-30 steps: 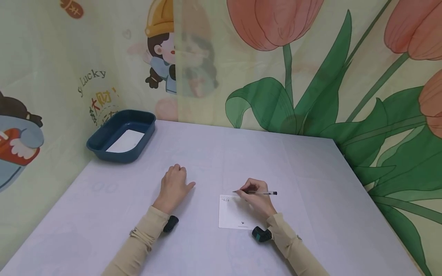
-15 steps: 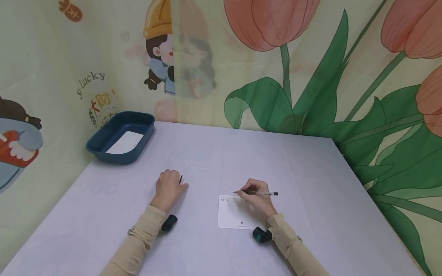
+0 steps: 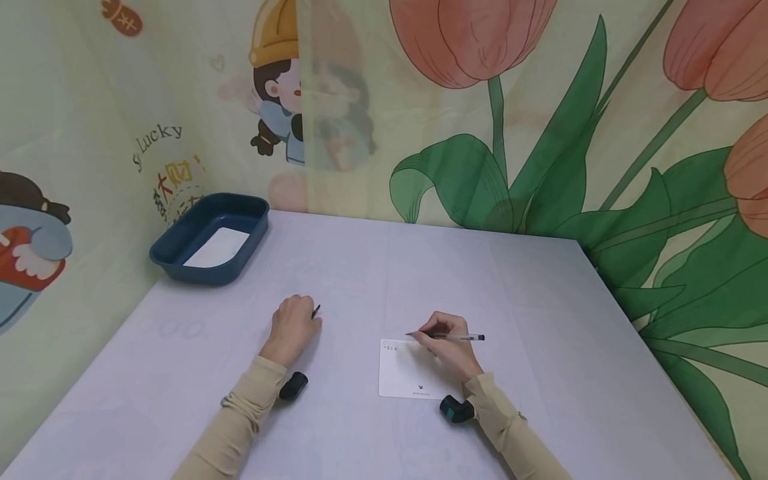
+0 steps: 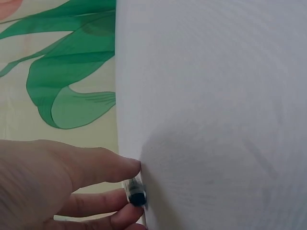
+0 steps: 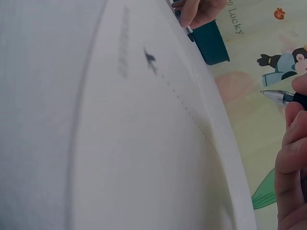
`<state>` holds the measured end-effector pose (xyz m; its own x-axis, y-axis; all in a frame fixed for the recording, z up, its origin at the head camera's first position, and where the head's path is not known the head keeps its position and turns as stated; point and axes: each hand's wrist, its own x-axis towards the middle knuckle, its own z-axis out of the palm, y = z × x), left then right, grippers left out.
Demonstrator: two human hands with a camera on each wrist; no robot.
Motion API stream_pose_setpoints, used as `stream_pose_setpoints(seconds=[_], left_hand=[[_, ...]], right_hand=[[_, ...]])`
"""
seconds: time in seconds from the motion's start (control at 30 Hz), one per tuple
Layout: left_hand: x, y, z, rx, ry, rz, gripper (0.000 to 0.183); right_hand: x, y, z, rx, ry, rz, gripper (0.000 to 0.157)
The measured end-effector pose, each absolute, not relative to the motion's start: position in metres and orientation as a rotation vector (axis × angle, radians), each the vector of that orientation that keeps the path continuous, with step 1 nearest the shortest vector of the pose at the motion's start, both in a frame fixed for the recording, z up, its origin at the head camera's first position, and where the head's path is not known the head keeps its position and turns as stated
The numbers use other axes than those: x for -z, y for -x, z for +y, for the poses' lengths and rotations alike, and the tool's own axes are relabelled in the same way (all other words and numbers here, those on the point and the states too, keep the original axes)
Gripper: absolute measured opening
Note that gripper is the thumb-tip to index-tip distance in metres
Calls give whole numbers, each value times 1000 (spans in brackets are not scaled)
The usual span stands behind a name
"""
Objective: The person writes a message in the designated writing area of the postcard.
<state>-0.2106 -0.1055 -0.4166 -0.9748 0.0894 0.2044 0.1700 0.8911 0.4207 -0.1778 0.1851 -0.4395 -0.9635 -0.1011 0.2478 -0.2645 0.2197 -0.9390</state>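
In the head view my right hand [image 3: 450, 343] holds a clear-barrelled pen [image 3: 468, 337] between thumb and fingers. Its bare tip [image 5: 272, 94] is plain in the right wrist view, above the far edge of a small white card [image 3: 414, 373]. The card lies flat under that hand, with a row of small circles, a few written marks and a little bird print. To the left, over the table, my left hand [image 3: 292, 330] pinches a slim clear piece with a black end [image 4: 136, 194], which looks like a pen cap. The fingers hide most of it.
A dark blue bin [image 3: 255, 243] stands at the table's back left corner, with white paper [image 3: 219, 247] inside. A white cloth covers the table [image 3: 336, 427]. Printed curtains [image 3: 360, 187] with tulips and cartoon figures hang behind and along the left side.
My left hand has drawn back slightly to the left and its thumb has come in; the black end of its piece now shows. My right hand and the pen stay almost still.
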Motion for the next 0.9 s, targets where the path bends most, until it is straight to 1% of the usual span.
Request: stream_pose_setpoints(seconds=[0.17,0.33,0.43,0.53,0.6,0.9], left_hand=[[418,212,-105,625,237,-2879,22],[417,210,-104,613,310,-2861,23],[416,208,-101,624,396,-2837,17],[416,205,-96,679,531,-2812,8],[416,203,-92,741,615,-2796,5],[404,189,-80,871,824,-2648,10]], right_hand=[[440,178,186,-1874,-360,-2342,10],[441,178,186,-1865,-343,-2347,9],[441,178,186,-1881,-342,-2343,9],[440,178,185,-1916,-352,-2335,9],[439,177,185,-1938,-362,-2328,10],[436,176,183,-2022,-407,-2298,11]])
